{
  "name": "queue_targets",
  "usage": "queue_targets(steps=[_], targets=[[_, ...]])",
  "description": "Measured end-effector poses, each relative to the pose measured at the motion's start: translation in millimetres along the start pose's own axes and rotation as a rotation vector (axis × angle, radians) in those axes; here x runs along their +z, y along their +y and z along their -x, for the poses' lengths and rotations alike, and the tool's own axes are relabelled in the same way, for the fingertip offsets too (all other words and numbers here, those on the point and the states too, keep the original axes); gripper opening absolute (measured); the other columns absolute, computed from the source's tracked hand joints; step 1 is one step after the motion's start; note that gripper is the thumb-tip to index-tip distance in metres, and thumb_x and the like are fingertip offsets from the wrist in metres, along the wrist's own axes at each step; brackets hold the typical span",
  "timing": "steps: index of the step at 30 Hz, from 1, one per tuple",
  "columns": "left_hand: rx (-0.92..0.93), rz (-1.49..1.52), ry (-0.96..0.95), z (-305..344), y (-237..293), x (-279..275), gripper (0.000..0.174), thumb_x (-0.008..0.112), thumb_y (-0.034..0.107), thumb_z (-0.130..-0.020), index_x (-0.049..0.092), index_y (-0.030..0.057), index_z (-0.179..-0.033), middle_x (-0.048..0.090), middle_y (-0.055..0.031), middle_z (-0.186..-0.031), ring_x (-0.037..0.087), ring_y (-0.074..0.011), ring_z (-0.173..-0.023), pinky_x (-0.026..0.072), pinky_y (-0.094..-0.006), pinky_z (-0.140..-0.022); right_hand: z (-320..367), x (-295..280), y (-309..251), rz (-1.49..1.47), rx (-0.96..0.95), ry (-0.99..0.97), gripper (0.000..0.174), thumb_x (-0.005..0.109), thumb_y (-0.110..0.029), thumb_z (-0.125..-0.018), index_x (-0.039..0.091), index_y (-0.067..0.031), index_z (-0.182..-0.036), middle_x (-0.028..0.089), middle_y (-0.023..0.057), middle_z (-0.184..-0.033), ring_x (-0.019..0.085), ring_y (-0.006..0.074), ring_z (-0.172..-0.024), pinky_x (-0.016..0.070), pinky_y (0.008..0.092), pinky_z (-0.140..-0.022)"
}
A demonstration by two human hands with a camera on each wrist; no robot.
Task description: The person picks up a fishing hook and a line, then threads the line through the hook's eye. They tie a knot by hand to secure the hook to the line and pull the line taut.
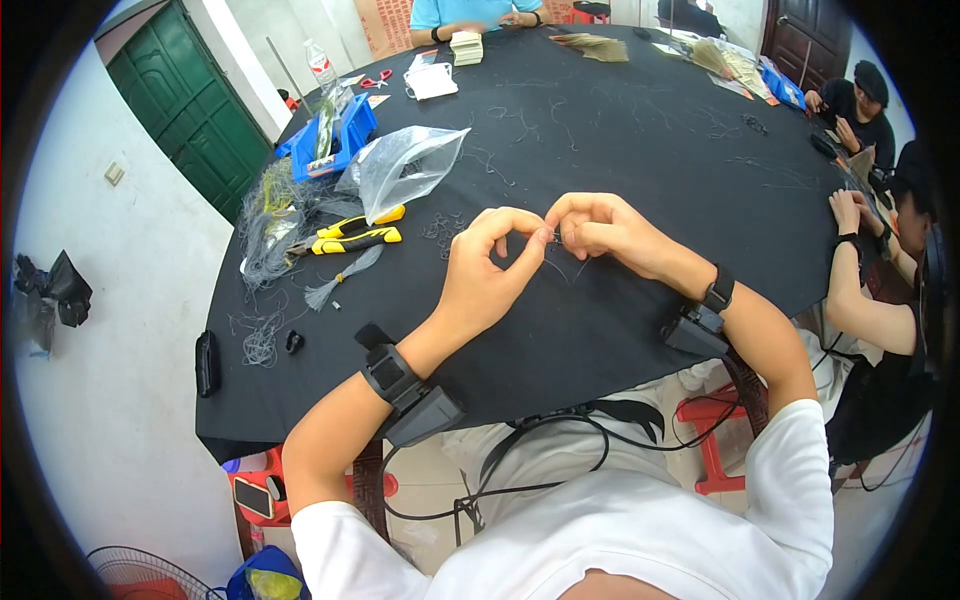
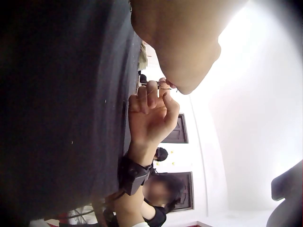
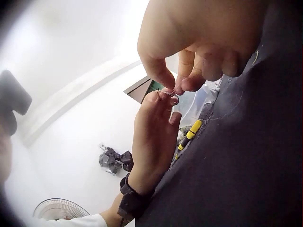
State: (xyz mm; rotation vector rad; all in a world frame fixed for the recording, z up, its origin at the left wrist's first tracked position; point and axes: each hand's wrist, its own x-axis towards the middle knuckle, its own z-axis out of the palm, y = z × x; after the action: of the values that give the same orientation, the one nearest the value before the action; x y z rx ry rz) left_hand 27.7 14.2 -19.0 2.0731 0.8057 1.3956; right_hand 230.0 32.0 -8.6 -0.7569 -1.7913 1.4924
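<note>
Over the front of the table, my left hand [image 1: 485, 265] and right hand [image 1: 620, 238] meet at their fingertips. Between the left thumb and index finger sits a small fish hook [image 3: 176, 100], its dark bend showing in the right wrist view. Thin clear fishing line [image 3: 232, 113] trails from it in a loose loop over the black cloth. My right thumb and index finger pinch the line close against the hook; their tips partly hide it. In the left wrist view, thin ends of the hook and line [image 2: 164, 88] show at the touching fingertips.
Yellow-black pliers [image 1: 355, 240], a grey line bundle [image 1: 345, 278] and tangled line [image 1: 265, 230] lie left of my hands. Behind them are a clear plastic bag [image 1: 410, 170] and a blue bin [image 1: 340, 140]. Other people sit around the black-clothed table [image 1: 640, 130].
</note>
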Motion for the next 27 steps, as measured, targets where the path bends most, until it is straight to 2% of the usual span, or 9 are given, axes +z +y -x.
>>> queue_targets(steps=[4,7,13,18,19,20,22,27], targets=[[0.005,-0.025,0.012,-0.8,-4.3,0.6,0.006,0.063,0.009,-0.079,0.064,0.0051,-0.083,0.065,-0.0013,-0.08,0.051,-0.0107,-0.066,0.0366,-0.0241,-0.056,-0.7,2.3,-0.8,-0.011,-0.01,0.02,0.012,0.059,-0.014,-0.084,0.061,-0.0048,-0.091,0.058,-0.0013,-0.072,0.047,0.0043,-0.063,0.0345,0.0186,-0.054],[-0.004,-0.04,0.022,-1.3,-3.2,-1.0,0.005,0.063,0.009,-0.079,0.064,0.0048,-0.082,0.065,-0.0014,-0.079,0.051,-0.0111,-0.066,0.0367,-0.0244,-0.056,-0.5,3.8,0.3,-0.018,0.061,0.044,0.012,0.062,-0.016,-0.084,0.062,-0.0047,-0.089,0.059,-0.0017,-0.075,0.048,0.0033,-0.064,0.0357,0.0183,-0.056],[-0.006,-0.054,0.019,-1.3,-3.5,-0.6,0.005,0.062,0.008,-0.079,0.064,0.005,-0.082,0.065,-0.0017,-0.08,0.051,-0.0115,-0.066,0.0369,-0.0246,-0.056,-1.2,4.4,-0.7,-0.002,-0.019,0.105,0.013,0.062,-0.016,-0.085,0.062,-0.004,-0.09,0.061,-0.001,-0.079,0.052,0.0027,-0.071,0.0393,0.0178,-0.062],[0.049,-0.119,0.063,-1.3,-2.0,0.2,0.003,0.062,0.008,-0.079,0.063,0.0054,-0.08,0.064,-0.0026,-0.079,0.053,-0.0126,-0.066,0.0378,-0.0253,-0.054,-0.3,4.3,1.9,-0.021,-0.002,0.103,0.011,0.062,-0.014,-0.085,0.062,-0.0036,-0.088,0.061,-0.0023,-0.08,0.053,0.0018,-0.072,0.0395,0.0167,-0.063],[0.013,-0.128,0.022,-1.4,0.6,-2.8,0.006,0.061,0.01,-0.081,0.065,0.0052,-0.084,0.064,-0.0023,-0.081,0.055,-0.0098,-0.07,0.0388,-0.0232,-0.059,0.6,6.7,-3.5,-0.02,-0.001,0.105,0.009,0.062,-0.013,-0.085,0.062,-0.0034,-0.087,0.059,-0.0048,-0.075,0.049,0.0001,-0.066,0.0368,0.0168,-0.058],[-0.001,-0.154,0.027,-1.4,1.0,-3.1,0.006,0.061,0.01,-0.081,0.065,0.0051,-0.083,0.064,-0.0026,-0.079,0.055,-0.0105,-0.069,0.0387,-0.024,-0.058,-0.4,4.4,-0.9,-0.003,-0.01,0.091,0.008,0.063,-0.012,-0.085,0.062,-0.0035,-0.086,0.054,-0.0074,-0.068,0.043,-0.001,-0.06,0.0325,0.0172,-0.053],[-0.047,-0.162,0.014,-0.9,0.9,-5.1,0.006,0.061,0.01,-0.08,0.064,0.0049,-0.082,0.064,-0.0029,-0.079,0.054,-0.0109,-0.068,0.0384,-0.0245,-0.058,-0.4,7.9,-3.4,-0.023,-0.007,0.105,0.008,0.063,-0.012,-0.084,0.062,-0.0035,-0.086,0.05,-0.0085,-0.063,0.039,-0.0013,-0.056,0.0288,0.0178,-0.051],[-0.062,-0.158,0.013,-0.4,1.2,-4.9,0.007,0.062,0.01,-0.08,0.064,0.0039,-0.082,0.064,-0.0031,-0.08,0.054,-0.0116,-0.069,0.0386,-0.0252,-0.059,-2.8,7.4,3.7,-0.004,-0.005,0.131,0.009,0.063,-0.013,-0.084,0.063,-0.0035,-0.086,0.048,-0.009,-0.059,0.035,-0.0016,-0.052,0.0246,0.0182,-0.048]])
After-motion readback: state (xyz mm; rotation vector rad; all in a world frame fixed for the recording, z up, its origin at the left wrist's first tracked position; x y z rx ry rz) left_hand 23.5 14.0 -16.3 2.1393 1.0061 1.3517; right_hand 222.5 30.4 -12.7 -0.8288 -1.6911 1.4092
